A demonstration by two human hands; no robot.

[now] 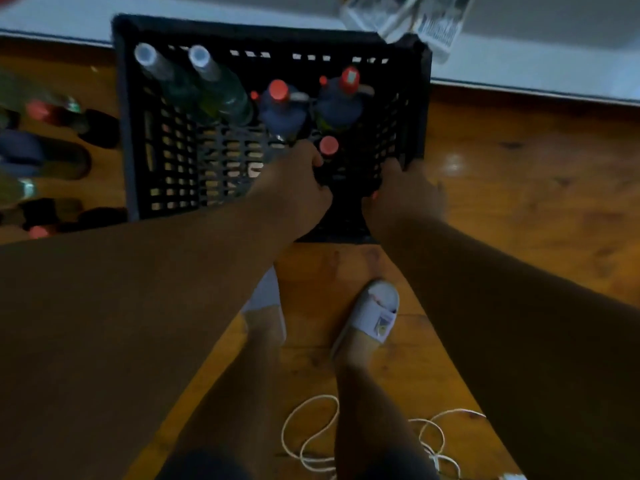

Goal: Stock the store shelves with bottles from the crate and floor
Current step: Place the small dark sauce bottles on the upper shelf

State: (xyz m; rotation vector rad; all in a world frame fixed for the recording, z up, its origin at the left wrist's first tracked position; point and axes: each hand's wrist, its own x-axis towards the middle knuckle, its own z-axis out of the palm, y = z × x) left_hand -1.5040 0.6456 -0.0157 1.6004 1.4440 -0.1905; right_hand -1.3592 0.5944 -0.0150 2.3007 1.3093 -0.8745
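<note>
A black plastic crate [138, 140] stands on the wooden floor in front of me. Inside it are two green glass bottles with white caps [207, 81] and two blue-labelled bottles with red caps [282, 109]. My left hand [294, 192] reaches into the crate's near right part, its fingers curled round a dark bottle with a red cap [329, 146]. My right hand [403, 195] is just to the right, by the crate's right wall, fingers bent down inside. A speck of red shows under its palm; what it holds is hidden.
Several more bottles [45, 112] lie blurred on the floor left of the crate. A white shelf base [519, 74] runs behind it, with packaged goods [398, 12] above. My feet in white slippers [374, 313] and a white cable [311, 441] are below.
</note>
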